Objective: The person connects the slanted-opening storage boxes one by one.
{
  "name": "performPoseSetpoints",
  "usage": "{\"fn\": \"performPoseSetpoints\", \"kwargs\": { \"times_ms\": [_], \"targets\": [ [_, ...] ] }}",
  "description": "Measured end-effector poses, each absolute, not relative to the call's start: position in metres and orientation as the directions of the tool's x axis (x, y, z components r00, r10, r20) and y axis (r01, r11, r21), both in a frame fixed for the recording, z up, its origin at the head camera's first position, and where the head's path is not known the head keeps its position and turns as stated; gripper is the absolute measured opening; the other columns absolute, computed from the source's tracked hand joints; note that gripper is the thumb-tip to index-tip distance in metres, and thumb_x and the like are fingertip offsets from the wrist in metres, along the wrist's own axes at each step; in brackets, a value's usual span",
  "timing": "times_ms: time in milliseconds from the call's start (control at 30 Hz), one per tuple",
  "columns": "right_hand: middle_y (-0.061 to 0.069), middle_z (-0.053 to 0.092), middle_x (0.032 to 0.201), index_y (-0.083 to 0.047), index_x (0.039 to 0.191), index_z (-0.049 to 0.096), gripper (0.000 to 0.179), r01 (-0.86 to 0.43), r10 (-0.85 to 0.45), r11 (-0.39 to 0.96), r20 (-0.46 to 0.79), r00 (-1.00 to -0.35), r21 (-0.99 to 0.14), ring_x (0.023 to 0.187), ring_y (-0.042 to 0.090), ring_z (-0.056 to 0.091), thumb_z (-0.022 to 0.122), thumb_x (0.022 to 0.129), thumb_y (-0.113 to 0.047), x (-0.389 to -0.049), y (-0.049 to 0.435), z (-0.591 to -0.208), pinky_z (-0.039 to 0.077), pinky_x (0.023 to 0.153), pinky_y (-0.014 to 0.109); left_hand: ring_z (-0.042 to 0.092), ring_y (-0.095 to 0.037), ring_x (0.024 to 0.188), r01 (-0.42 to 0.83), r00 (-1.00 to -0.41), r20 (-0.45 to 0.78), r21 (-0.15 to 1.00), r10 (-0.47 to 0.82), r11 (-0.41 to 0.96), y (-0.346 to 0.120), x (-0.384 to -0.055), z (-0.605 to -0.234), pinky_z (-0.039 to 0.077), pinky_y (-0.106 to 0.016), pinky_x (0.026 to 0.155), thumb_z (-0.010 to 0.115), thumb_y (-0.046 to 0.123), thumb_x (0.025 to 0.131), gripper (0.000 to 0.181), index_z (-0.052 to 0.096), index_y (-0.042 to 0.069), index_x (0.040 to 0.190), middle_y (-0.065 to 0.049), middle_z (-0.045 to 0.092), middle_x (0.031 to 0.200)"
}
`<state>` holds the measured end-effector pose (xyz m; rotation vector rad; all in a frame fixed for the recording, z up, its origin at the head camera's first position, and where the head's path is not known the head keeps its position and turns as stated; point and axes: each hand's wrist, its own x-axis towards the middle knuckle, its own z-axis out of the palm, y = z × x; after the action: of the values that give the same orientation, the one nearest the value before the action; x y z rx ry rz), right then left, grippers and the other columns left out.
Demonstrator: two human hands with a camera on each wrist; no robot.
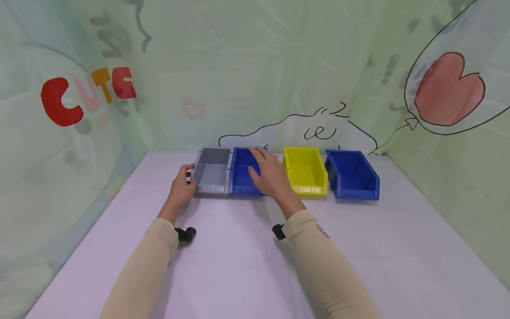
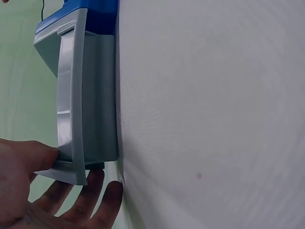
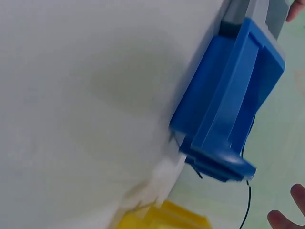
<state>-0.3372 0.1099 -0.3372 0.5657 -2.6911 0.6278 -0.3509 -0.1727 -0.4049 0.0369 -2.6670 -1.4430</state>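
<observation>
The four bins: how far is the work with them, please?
Apparently done: the gray bin and left blue bin stand side by side. In hand: the left hand grips the gray bin. Perhaps remaining: closing the gap between left blue bin and yellow bin.

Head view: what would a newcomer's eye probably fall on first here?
Likely the bright yellow bin, third from the left in the row of four. Next come the left hand gripping the gray bin at the row's left end, and the right hand hiding part of the blue bin beside it. The red heart at upper right also stands out.
</observation>
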Motion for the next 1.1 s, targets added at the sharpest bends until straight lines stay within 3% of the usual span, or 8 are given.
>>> {"fn": "performPoseSetpoints", "kwargs": {
  "times_ms": [833,1100],
  "targets": [
    [0.023,0.037,0.162,-0.015,0.162,0.033,0.064,-0.268,-0.146,0.915,0.372,-0.917,-0.300,0.146,0.044,0.040,0.055,0.104,-0.026,-0.335,0.191,-0.332,0.037,0.118,0.059,0.054,-0.044,0.128,0.043,-0.991,0.104,0.842,-0.083,0.538,-0.172,-0.350,-0.410,0.049,-0.051,0.102,0.046,0.007,0.102,0.062,0.028,0.014,0.162,-0.027,0.043,0.153],
    [0.026,0.031,0.163,-0.014,0.164,0.028,0.065,-0.181,-0.062,0.914,0.316,-0.947,-0.362,0.146,0.050,0.034,0.052,0.105,-0.027,-0.332,0.216,-0.335,0.033,0.115,0.069,0.053,-0.044,0.130,0.034,-0.991,0.096,0.845,-0.089,0.533,-0.172,-0.349,-0.409,0.049,-0.052,0.103,0.046,0.008,0.103,0.062,0.028,0.015,0.162,-0.027,0.042,0.154]
  ]
}}
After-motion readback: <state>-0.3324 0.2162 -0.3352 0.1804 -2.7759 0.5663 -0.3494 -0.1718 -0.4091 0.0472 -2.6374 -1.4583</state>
